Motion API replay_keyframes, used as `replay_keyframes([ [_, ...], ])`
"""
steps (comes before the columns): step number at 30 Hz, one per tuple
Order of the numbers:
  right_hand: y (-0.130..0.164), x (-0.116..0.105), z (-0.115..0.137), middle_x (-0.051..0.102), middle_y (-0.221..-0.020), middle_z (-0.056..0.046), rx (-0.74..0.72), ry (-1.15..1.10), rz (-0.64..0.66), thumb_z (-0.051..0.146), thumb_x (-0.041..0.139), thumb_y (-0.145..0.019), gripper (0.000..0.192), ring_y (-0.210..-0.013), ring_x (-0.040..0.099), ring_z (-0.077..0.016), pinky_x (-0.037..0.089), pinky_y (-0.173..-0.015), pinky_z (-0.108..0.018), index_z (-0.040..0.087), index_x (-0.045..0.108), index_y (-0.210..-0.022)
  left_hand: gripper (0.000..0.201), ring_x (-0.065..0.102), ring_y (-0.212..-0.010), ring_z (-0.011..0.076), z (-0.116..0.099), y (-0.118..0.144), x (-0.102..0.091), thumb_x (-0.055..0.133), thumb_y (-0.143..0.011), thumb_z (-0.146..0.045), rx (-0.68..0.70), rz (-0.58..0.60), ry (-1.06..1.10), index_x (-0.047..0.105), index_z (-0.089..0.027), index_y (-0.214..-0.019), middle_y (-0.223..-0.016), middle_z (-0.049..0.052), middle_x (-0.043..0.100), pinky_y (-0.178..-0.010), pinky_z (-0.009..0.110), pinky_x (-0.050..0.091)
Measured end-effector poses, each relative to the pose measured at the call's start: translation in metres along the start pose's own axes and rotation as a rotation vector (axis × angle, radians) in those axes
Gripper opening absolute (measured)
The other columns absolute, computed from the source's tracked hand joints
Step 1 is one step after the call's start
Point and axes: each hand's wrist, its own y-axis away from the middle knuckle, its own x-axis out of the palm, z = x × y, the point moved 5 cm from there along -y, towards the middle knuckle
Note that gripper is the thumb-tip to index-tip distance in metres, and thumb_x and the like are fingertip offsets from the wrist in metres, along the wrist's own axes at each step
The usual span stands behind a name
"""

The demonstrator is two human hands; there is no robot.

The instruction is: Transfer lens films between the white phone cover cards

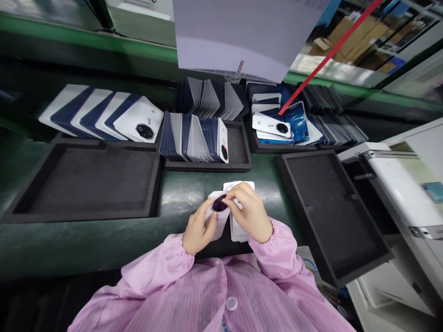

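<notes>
My left hand [199, 232] grips a white phone back cover [217, 229] by its edges, thumb and fingers on either side of its dark oval camera area [218, 204]. The thumb and forefinger of my right hand [249, 210] are pinched together at the right edge of that oval. Whatever they pinch is too small or hidden to make out. Under my right hand, beside the held cover, lie white flat pieces [238, 232] that look like more covers, partly hidden by the hand.
A black foam tray [154, 184] lies at left, another [297, 184] at right. Behind stand rows of white and dark blue covers [138, 115], a partly filled tray [242, 167] and a pile with a white cover [266, 123]. A white sheet [235, 37] hangs above; a red strip [328, 57] slants down.
</notes>
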Motion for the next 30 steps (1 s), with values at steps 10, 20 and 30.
replay_keyframes([
  [10,0.026,0.025,0.030,0.066,-0.084,-0.007,-0.357,0.023,-0.024,0.006,0.051,-0.088,0.012,-0.085,0.058,-0.0203,0.050,-0.072,-0.036,0.017,0.057,-0.090,0.051,0.063,-0.105,0.0195,0.018,-0.008,-0.002,0.054,-0.089,-0.029,-0.442,-0.082,0.542,0.034,-0.023,-0.136,-0.114,0.009,0.064,-0.097,0.040,0.048],
  [20,0.034,0.031,0.028,0.069,-0.093,-0.007,-0.347,-0.103,-0.091,0.003,0.051,-0.085,0.027,-0.089,0.063,-0.0196,0.054,-0.072,-0.037,0.020,0.058,-0.104,0.053,0.062,-0.104,0.0191,0.019,-0.009,-0.002,0.058,-0.087,-0.030,-0.493,-0.103,0.583,0.035,-0.024,-0.135,-0.111,0.008,0.064,-0.095,0.039,0.049],
  [30,0.035,0.033,0.023,0.069,-0.094,-0.008,-0.335,-0.133,-0.083,0.002,0.050,-0.084,0.030,-0.091,0.064,-0.0203,0.055,-0.073,-0.038,0.020,0.057,-0.107,0.053,0.061,-0.105,0.0195,0.020,-0.010,-0.002,0.059,-0.086,-0.030,-0.492,-0.114,0.587,0.036,-0.024,-0.134,-0.115,0.008,0.063,-0.097,0.040,0.047],
])
